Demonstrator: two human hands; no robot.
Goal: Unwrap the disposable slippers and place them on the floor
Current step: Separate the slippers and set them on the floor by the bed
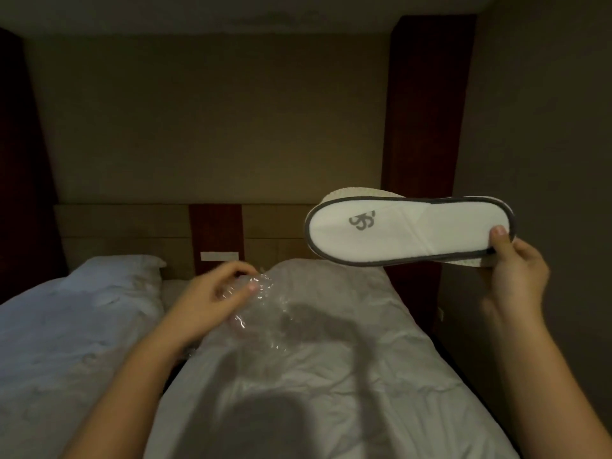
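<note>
The slippers (407, 228), white with grey edging and a grey logo, look light, thin and floppy, so gripping the heel end suits them; the right hand (515, 270) pinches them there, raised above the bed (331, 376); the left hand (212, 299) loosely clutches the crinkly clear wrapper (265, 313).

You are in a hotel bedroom. Two single beds with white duvets lie side by side: the nearer bed (331, 376) is right below you, and the second bed (66, 326) sits just left of it with a white pillow (122, 265) at its head. Behind the nearer bed runs a padded beige headboard (126, 230) with dark red panels (215, 230). Above the headboard, a white disposable slipper (397, 230) with grey piping carries a printed logo.
</note>
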